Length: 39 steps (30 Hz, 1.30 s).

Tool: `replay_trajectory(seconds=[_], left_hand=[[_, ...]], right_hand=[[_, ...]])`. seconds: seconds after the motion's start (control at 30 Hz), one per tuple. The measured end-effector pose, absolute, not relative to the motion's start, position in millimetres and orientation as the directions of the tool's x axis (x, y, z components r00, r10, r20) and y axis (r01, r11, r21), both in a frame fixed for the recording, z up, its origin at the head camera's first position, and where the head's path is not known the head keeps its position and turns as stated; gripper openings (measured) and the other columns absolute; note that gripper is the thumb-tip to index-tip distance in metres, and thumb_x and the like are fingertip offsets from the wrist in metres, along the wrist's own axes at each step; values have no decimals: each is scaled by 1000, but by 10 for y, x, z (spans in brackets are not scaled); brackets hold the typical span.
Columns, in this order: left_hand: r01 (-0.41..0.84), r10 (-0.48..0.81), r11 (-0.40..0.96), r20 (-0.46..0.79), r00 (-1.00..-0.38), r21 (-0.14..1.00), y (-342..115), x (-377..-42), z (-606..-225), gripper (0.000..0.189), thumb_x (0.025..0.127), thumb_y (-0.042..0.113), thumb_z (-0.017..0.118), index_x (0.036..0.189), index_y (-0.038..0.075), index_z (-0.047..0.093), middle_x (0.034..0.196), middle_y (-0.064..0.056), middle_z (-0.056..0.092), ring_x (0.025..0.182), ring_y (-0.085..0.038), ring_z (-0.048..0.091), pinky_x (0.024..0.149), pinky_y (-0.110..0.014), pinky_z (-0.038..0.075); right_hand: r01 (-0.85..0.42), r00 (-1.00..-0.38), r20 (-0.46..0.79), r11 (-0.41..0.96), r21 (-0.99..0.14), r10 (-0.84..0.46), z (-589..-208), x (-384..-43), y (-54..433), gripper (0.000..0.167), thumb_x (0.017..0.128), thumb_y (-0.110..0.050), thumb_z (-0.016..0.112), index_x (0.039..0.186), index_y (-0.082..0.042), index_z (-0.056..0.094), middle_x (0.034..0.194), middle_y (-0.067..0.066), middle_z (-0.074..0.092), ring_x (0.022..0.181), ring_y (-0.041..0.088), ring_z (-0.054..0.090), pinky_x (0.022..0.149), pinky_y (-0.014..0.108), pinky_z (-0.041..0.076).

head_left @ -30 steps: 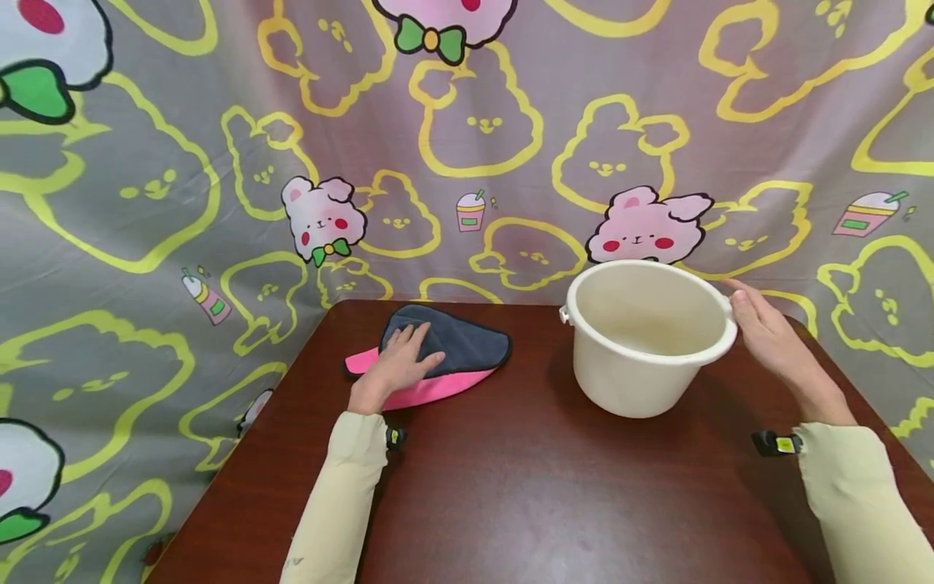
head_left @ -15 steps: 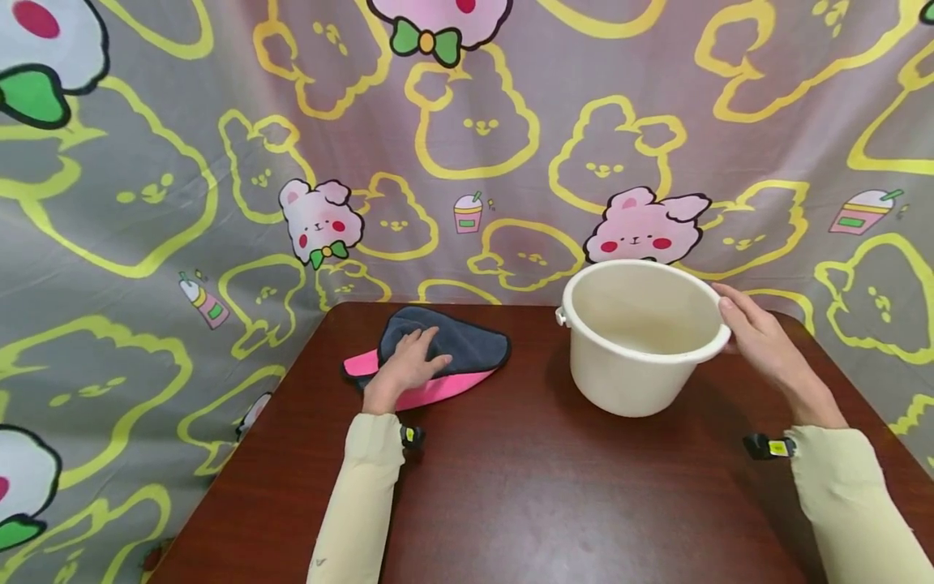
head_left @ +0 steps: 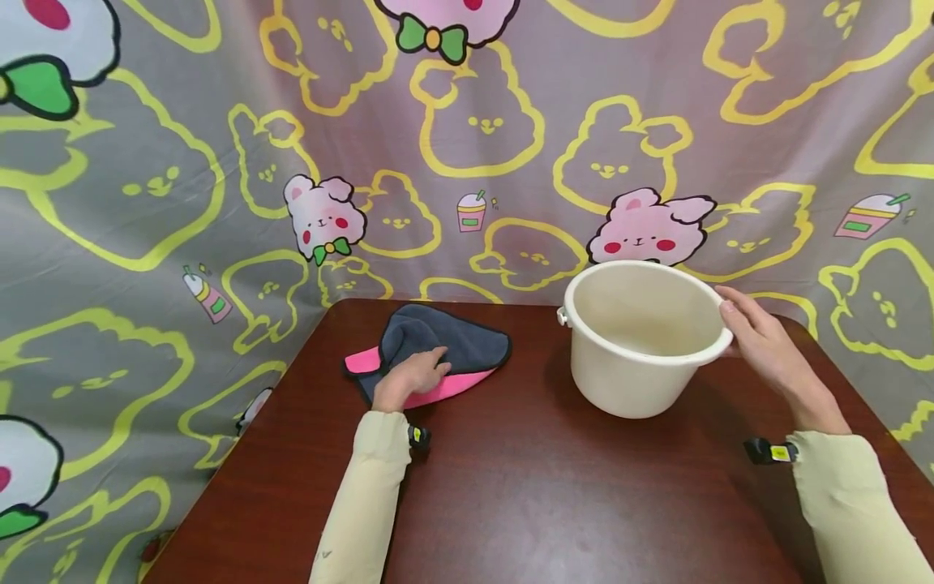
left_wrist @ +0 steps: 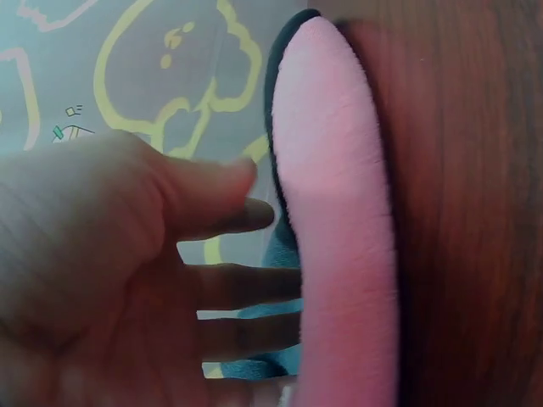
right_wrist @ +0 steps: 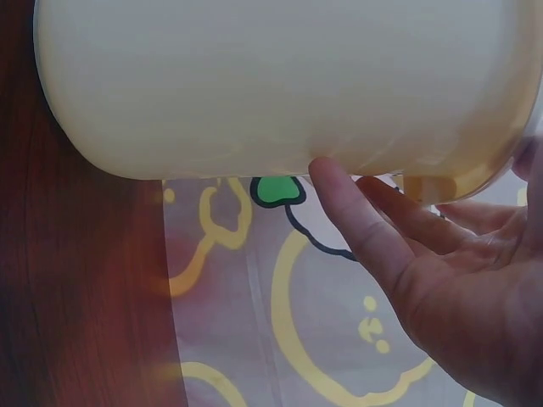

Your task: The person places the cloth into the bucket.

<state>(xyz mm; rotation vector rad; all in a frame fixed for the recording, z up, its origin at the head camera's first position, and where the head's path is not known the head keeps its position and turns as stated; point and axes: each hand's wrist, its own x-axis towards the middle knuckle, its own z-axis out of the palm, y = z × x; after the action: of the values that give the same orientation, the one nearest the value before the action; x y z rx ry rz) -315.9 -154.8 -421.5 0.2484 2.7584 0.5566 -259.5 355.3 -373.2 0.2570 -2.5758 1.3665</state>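
Cream bucket [head_left: 620, 385] stands mouth-up just beside the right hand [head_left: 777, 357], whose relaxed, uncurled fingers rest against its wall, probably to steady it. Beneath the loosely spread left hand [head_left: 412, 375], which pinches nothing, lies a grey-and-pink cloth [head_left: 470, 345], perhaps touched to settle its fold; neither shows writing, and the yellow label [head_left: 781, 453] below the right hand is too small to read.
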Motion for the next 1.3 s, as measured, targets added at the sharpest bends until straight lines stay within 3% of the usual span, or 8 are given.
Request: replay_trajectory(seconds=[0.33,0.57,0.8,1.03,1.3], left_hand=[[62,147,957,-288,-946,283,-1474,-3147,-4236,69,94,26,65,154,15,32,156,-21,29,146,-39,24,112,-59,34],[85,142,976,-285,-948,202,-1421,-3136,-4261,43,94,19,65,132,2,55,139,-25,43,125,-37,51,102,-49,46],[115,179,968,-294,-939,224,-1415,-3105,-4232,36,93,13,63,128,6,57,131,-15,56,119,-26,53,100,-41,48],[145,212,949,-224,-951,281,-1415,-3094,-4173,32,92,8,63,124,6,62,123,-14,62,96,-23,61,77,-37,55],[253,265,927,-7,-964,277,-1440,-3102,-4098,27,92,5,59,118,3,66,117,-17,66,110,-32,62,93,-47,52]], right_hand=[[-239,-963,266,554,-798,-34,-3729,-2578,3565,59,106,-37,36,154,-4,27,130,13,43,86,-10,59,67,14,54],[-246,-962,269,547,-800,-39,-3725,-2592,3548,59,106,-37,36,154,-4,27,128,9,44,85,-9,60,66,15,55],[-247,-962,270,555,-795,-42,-3745,-2589,3559,57,106,-36,37,154,-6,28,129,8,45,86,-10,60,67,14,54],[-257,-959,280,545,-798,-42,-3741,-2570,3551,56,106,-36,37,153,-6,29,129,6,45,89,-12,58,69,13,53],[-247,-962,272,558,-792,-39,-3751,-2579,3560,57,106,-38,36,154,-7,29,133,14,42,90,-14,57,69,10,52]])
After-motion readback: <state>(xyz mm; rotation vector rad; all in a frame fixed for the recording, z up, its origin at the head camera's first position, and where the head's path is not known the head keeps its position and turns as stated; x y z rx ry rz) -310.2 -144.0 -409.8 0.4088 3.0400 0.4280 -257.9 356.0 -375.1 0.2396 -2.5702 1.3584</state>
